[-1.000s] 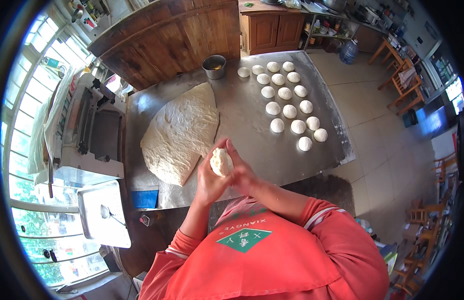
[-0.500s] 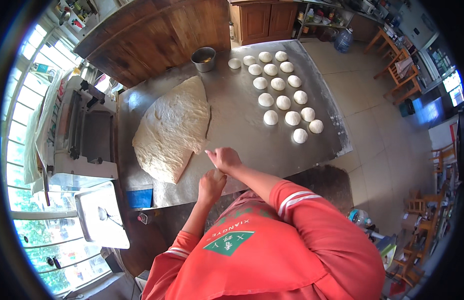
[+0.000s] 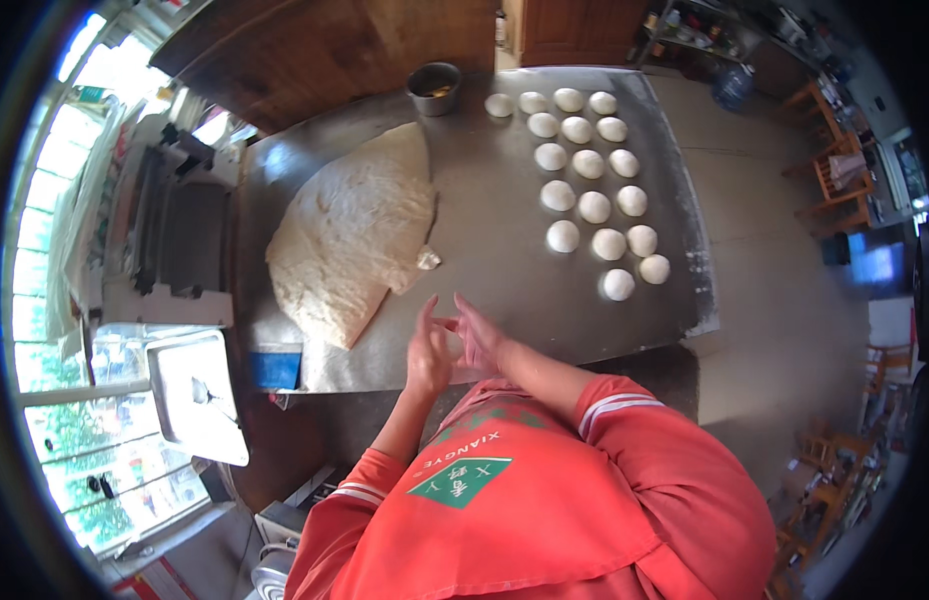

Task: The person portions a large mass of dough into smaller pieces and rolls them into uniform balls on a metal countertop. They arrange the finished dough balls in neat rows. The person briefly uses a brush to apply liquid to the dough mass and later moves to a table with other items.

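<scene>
My left hand and my right hand are close together over the near edge of the metal table. Their fingers stretch forward, and I see nothing held in either one. A gap shows between the palms, while some fingertips nearly meet or touch. Ahead and to the left lies a large slab of pale dough. At its right edge sits a small scrap of dough. Several round dough balls stand in rough rows on the right part of the table.
A metal pot with something yellowish inside stands at the far edge, by a wooden panel. Left of the table are a machine with rollers and a white tray. A blue flat scraper-like piece lies at the near left corner.
My hands have gone from closed against each other to open with fingers extended. A small dough scrap now lies beside the big slab. The view has shifted a little.
</scene>
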`<state>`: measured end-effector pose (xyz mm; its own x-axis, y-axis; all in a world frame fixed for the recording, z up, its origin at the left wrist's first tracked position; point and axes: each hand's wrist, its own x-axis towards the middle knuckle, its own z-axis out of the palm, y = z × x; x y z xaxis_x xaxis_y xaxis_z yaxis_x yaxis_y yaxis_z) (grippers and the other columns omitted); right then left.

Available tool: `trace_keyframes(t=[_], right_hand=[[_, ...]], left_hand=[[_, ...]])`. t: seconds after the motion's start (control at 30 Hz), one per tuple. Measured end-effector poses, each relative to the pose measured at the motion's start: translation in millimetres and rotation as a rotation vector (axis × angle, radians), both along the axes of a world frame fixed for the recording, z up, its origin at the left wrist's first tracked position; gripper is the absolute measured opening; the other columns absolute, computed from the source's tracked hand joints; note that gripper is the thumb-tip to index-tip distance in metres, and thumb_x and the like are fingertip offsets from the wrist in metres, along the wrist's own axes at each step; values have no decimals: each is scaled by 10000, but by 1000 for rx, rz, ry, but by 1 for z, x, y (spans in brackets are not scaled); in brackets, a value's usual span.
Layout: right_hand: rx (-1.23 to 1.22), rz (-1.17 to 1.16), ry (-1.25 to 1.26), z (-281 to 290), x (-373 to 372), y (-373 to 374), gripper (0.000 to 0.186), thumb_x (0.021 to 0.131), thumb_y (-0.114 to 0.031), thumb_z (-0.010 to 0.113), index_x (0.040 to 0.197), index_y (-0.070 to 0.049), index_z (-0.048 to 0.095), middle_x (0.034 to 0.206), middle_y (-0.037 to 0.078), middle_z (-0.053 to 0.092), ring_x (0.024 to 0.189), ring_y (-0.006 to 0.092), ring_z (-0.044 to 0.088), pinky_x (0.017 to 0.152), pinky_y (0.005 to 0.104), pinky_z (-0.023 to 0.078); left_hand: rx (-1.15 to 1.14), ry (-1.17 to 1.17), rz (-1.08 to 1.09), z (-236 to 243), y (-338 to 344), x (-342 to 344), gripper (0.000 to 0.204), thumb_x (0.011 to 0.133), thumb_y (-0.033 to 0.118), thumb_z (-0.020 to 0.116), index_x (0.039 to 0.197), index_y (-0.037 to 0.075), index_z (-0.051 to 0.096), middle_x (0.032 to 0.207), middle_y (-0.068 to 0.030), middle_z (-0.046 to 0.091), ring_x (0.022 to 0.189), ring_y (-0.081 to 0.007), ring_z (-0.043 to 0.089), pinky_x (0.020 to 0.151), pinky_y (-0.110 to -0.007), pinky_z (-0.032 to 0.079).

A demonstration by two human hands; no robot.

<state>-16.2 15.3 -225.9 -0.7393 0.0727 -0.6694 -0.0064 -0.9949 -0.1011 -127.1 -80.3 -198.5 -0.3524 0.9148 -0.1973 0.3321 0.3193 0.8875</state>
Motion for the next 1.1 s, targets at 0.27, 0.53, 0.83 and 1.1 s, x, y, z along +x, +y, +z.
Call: trace_keyframes(t=[0.27,0.53,0.83,1.1], right_hand=[[1461,31,-723,-24,133,55,434,931,-340,641,1223,-40,526,1211,99,593,1093,257,560,852,442,455],[2161,635,-760,-20,172,109,640,917,-454,574,1440,-113,436,1506,99,395,1460,316,221,1184,562,94],[2234,114,-358,-25,19,256,414,879,-164,667,1248,-24,543,1241,160,578,1118,344,566,972,454,436],[1921,-268,-441,-67,-155,423,575,828,-95,737,1347,-60,491,846,58,615,721,159,588,694,314,512]], left_hand=[[-375,105,-272,-53,41,18,942,888,526,615,1501,-43,183,1536,-289,246,1419,-420,276,1151,-443,281],[-899,562,49,-103,-8,-77,1432,516,513,912,1507,-56,48,1550,-319,107,1420,-532,121,1106,-642,252],[-1026,429,176,-72,18,-71,1425,495,333,951,1545,88,20,1579,-271,-41,1418,-550,107,967,-653,446],[-1034,434,174,-70,19,-72,1403,503,305,947,1549,102,35,1579,-271,-34,1426,-534,106,934,-655,475]])
